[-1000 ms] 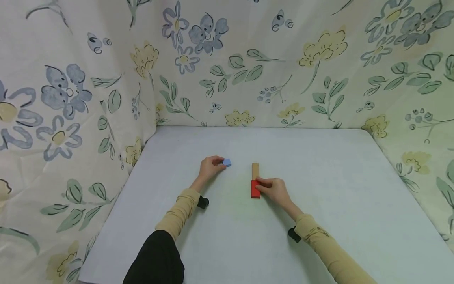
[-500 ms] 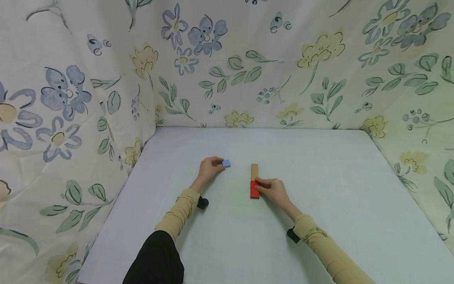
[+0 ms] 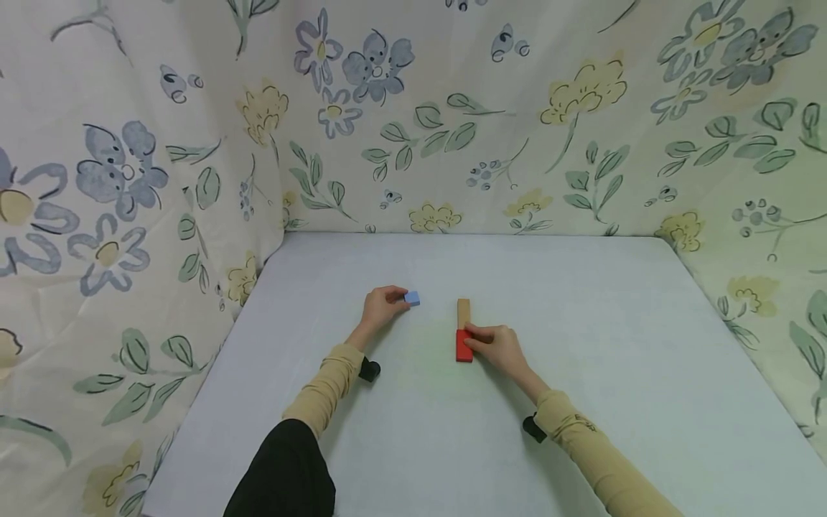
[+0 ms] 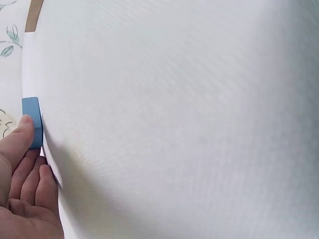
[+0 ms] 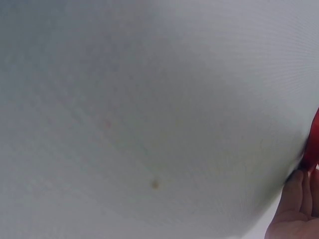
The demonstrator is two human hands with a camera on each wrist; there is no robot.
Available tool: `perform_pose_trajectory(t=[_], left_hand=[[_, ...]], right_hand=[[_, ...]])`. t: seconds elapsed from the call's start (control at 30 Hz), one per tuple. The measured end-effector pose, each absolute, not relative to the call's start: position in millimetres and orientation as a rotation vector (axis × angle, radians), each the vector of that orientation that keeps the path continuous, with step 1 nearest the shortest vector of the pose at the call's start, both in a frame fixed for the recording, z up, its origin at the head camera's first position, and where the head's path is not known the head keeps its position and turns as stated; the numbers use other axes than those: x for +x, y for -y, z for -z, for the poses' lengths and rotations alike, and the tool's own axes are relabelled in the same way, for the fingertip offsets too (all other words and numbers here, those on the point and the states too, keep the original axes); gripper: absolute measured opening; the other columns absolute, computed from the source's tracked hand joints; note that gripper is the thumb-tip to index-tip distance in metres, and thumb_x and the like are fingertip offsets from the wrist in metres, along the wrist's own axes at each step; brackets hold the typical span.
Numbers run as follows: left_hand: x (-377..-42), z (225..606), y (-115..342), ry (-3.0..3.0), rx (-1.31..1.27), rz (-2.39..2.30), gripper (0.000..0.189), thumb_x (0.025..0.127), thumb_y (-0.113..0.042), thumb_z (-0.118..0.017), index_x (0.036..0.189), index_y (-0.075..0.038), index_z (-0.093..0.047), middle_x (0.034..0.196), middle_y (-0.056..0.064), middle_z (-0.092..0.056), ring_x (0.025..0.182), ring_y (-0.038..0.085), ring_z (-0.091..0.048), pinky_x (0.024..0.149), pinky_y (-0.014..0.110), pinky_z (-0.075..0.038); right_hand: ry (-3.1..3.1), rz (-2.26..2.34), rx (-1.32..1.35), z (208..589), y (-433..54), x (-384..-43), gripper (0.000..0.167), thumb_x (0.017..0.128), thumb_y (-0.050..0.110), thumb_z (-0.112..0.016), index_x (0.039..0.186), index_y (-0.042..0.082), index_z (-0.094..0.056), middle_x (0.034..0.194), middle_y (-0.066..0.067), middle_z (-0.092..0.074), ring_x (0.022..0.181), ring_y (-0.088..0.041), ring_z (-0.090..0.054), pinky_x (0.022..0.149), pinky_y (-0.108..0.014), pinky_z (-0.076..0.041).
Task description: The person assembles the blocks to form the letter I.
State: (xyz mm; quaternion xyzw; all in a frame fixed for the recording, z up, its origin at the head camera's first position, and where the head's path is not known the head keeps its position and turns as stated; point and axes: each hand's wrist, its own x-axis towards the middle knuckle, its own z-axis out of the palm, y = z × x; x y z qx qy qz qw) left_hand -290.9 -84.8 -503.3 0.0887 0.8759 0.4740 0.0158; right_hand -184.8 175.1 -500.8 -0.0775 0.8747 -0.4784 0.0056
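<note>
Left of centre on the white table, my left hand [image 3: 382, 306] pinches a small blue block [image 3: 413, 298] between thumb and fingers. The left wrist view shows the thumb pressed along the face of that blue block [image 4: 32, 117]. My right hand [image 3: 502, 347] grips the right side of a red block [image 3: 463, 346] with its fingertips. A narrow tan wooden block [image 3: 464, 313] extends straight from the far end of the red one, in line with it. In the right wrist view only part of the red block [image 5: 313, 144] shows at the edge, above the fingers.
The white tabletop [image 3: 614, 323] spreads around both hands. A flower-printed cloth [image 3: 426, 165] hangs behind the table and along its sides. Black wrist cameras sit under both cuffs, and a dark sleeve covers the left upper arm.
Both hands and the blocks hold their places; the whole head view has shifted very slightly.
</note>
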Motion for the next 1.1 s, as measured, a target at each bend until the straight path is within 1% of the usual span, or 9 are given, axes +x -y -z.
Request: perform_pose_trajectory(t=[0.2,0.5,0.87,1.1], left_hand=[[-289,499,87,-2.702,0.273,-1.466,0.031,0.080,-0.008,-0.075,0.109,-0.001,-0.069,0.114,0.016,-0.069,0.108,0.027,-0.065,0.095,0.036,-0.052],[-290,487,80,-2.683,0.332,-1.496,0.030,0.083,-0.010,-0.072,0.112,-0.003,-0.068,0.116,0.013,-0.068,0.111,0.025,-0.063,0.098,0.035,-0.051],[-287,479,57,-2.677,0.410,-1.513,0.029,0.083,-0.012,-0.073,0.111,-0.006,-0.069,0.115,0.010,-0.069,0.109,0.021,-0.064,0.096,0.030,-0.052],[-281,475,39,-2.664,0.457,-1.529,0.029,0.084,-0.012,-0.071,0.112,-0.007,-0.069,0.118,0.009,-0.068,0.112,0.020,-0.063,0.096,0.029,-0.052]], right_hand=[[-2.737,1.485,-0.238,502,-174,-185,0.037,0.085,0.012,-0.071,0.119,0.003,-0.065,0.121,-0.013,-0.064,0.114,-0.029,-0.061,0.093,-0.043,-0.053],[-2.735,1.481,-0.240,502,-175,-185,0.037,0.085,0.013,-0.070,0.120,0.003,-0.064,0.122,-0.012,-0.064,0.116,-0.029,-0.060,0.094,-0.043,-0.052],[-2.744,1.469,-0.243,502,-175,-186,0.037,0.085,0.012,-0.071,0.120,0.003,-0.064,0.121,-0.013,-0.064,0.116,-0.029,-0.060,0.094,-0.043,-0.052],[-2.734,1.469,-0.214,501,-174,-186,0.037,0.085,0.013,-0.070,0.121,0.004,-0.064,0.122,-0.013,-0.064,0.116,-0.030,-0.059,0.095,-0.044,-0.051]])
